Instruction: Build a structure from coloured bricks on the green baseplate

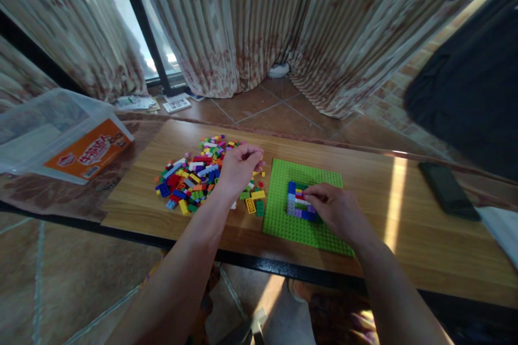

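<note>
A green baseplate (pixel 279 210) lies on the wooden table, bearing a small rectangular structure of toy bricks (pixel 292 205) in blue, purple, white, red and yellow. Over its right side, my right hand (pixel 334 207) is closed in a pinch, fingertips at the bricks; they hide whatever is between them. To the left spreads a loose pile of multicoloured toy bricks (pixel 190 180). Above the pile's right edge hovers my left hand (pixel 238 170), thumb and fingers pinched together. What it holds, if anything, is too small to make out.
A clear plastic box (pixel 60 118) with an orange label stands at the left. A dark phone (pixel 449 188) and some white paper (pixel 499 229) lie at the right. Several loose bricks, including a yellow brick (pixel 251 205), sit beside the baseplate. Curtains (pixel 259 27) hang behind the table.
</note>
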Available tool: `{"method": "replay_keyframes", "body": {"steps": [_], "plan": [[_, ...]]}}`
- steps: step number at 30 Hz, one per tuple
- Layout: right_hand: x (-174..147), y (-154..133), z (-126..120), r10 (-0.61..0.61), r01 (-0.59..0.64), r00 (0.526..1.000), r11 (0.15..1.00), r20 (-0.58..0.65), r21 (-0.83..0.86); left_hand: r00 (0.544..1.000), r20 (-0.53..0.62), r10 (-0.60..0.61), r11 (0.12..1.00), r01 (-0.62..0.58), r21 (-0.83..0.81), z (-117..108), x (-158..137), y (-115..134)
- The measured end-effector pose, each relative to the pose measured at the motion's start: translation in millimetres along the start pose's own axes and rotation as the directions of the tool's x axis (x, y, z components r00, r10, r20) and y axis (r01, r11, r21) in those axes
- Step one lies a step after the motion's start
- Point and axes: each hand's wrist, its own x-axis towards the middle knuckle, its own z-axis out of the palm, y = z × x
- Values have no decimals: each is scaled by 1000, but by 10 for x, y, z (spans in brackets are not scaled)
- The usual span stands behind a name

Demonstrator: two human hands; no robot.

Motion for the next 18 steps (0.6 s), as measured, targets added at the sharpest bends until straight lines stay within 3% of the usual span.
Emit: {"method": "replay_keyframes", "body": {"steps": [10, 18], "plan": [[24, -4, 12, -23, 29, 998, 991, 54, -130, 1000, -8, -14, 1000, 14, -18, 17, -10, 20], [26, -61, 57, 2, -1, 1000, 994, 7, -105, 1000, 4, -11, 1000, 11, -6, 24, -17, 10]]}}
